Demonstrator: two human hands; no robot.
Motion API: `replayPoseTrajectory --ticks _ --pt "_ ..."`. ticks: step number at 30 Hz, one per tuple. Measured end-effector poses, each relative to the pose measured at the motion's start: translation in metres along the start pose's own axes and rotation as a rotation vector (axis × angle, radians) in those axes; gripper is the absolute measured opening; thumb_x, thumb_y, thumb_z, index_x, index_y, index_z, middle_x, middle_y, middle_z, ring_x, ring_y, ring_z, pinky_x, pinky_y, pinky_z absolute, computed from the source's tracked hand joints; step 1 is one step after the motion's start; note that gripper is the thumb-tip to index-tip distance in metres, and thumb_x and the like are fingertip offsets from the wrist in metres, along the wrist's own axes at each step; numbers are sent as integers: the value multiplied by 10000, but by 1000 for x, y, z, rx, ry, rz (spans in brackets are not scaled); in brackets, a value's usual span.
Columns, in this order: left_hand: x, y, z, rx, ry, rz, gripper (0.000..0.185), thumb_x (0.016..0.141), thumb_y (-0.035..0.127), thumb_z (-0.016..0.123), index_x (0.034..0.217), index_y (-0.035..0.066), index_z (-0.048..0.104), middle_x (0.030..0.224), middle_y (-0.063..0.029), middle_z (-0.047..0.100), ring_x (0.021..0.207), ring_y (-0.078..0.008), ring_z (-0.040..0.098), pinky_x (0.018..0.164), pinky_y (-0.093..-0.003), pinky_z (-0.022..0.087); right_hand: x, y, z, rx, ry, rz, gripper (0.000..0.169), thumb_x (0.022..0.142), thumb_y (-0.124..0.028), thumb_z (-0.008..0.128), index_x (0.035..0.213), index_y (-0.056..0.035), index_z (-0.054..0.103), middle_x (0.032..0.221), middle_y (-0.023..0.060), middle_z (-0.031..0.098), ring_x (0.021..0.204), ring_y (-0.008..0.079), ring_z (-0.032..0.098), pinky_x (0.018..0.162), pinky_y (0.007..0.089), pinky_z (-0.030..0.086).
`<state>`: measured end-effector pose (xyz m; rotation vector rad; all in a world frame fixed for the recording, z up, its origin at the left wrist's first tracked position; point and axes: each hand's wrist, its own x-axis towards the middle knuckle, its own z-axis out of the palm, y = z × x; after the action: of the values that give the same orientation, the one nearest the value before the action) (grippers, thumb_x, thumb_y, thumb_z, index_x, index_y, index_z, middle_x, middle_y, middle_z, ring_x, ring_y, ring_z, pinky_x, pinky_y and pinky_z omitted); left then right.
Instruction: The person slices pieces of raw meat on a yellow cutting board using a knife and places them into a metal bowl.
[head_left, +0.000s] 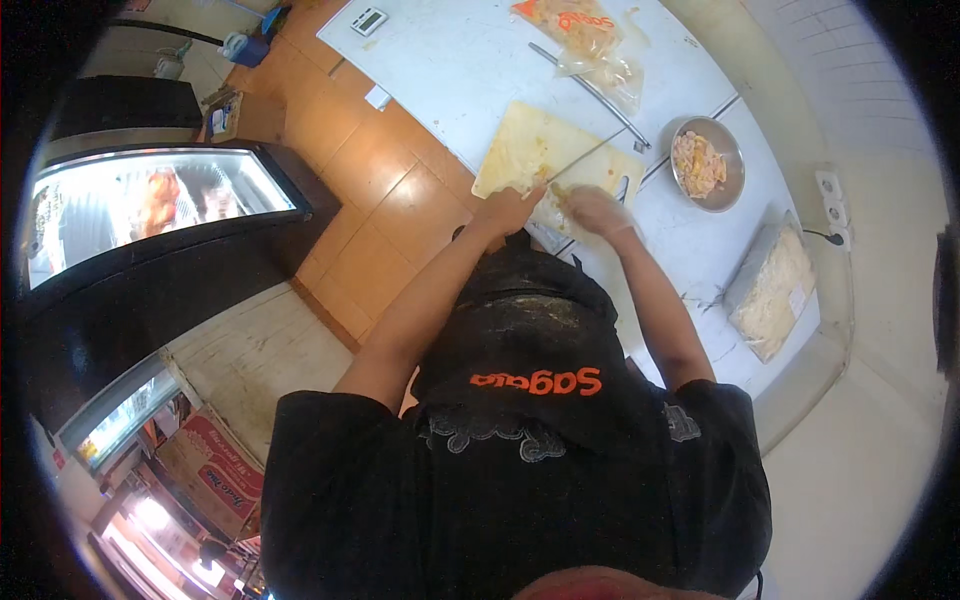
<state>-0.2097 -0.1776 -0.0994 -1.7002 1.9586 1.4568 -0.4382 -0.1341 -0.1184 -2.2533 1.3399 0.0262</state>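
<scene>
My left hand (511, 210) is closed around the handle end of a knife, whose thin blade (589, 155) points up and right across a yellowish cutting board (510, 150). In a clear plastic glove, my right hand (598, 210) presses small pieces of pale yellow meat (559, 196) at the board's near edge; its fingertips are partly hidden. More scraps lie by the blade. To the right, a steel bowl (737, 180) contains cut raw meat (697, 165). Beyond the board rests a clear plastic bag (589, 45) of similar meat.
A metal rod (577, 81) lies on the white table (450, 67) between board and bag. A small digital device (369, 21) sits at the far left corner. At right are a plastic-wrapped whitish package (772, 292) and wall sockets (834, 210). A lit display case (157, 202) stands left, across the tiled floor (375, 195).
</scene>
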Motion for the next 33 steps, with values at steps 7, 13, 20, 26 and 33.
replayPoseTrajectory --ticks 7,13,20,26,33 --pt "17 20 7 -6 49 25 955 983 745 334 1162 -125 687 1176 -366 666 1145 -480 649 1015 -513 483 -31 -68 1 317 -202 25 307 950 -250 543 949 6 713 1020 243 699 970 399 665 888 478 513" --pt "2 -19 -5 -151 48 -44 924 994 734 334 1152 -98 703 1142 -372 671 1127 -470 659 990 -498 490 -27 -4 22 611 406 -116 360 1012 -336 507 928 -27 671 777 164 616 785 320 630 763 420 508" --pt "-55 -44 0 -198 110 162 865 1026 688 321 1155 -74 709 1118 -362 683 1100 -471 663 971 -512 491 22 0 64 849 281 430 339 1051 -312 450 891 -58 609 722 68 577 611 181 535 556 346 443" --pt "-67 -103 7 -40 115 -119 734 1024 669 362 1162 61 747 1051 -250 739 1065 -438 689 946 -508 510 21 -39 32 944 210 574 337 1030 -248 436 901 26 582 743 150 601 666 275 590 625 419 474" --pt "-58 -50 6 -97 85 109 774 1014 674 376 1236 5 697 1206 -300 688 1157 -447 654 990 -503 499 22 -27 58 353 358 152 376 1034 -284 456 932 41 615 863 302 648 840 472 637 783 524 504"
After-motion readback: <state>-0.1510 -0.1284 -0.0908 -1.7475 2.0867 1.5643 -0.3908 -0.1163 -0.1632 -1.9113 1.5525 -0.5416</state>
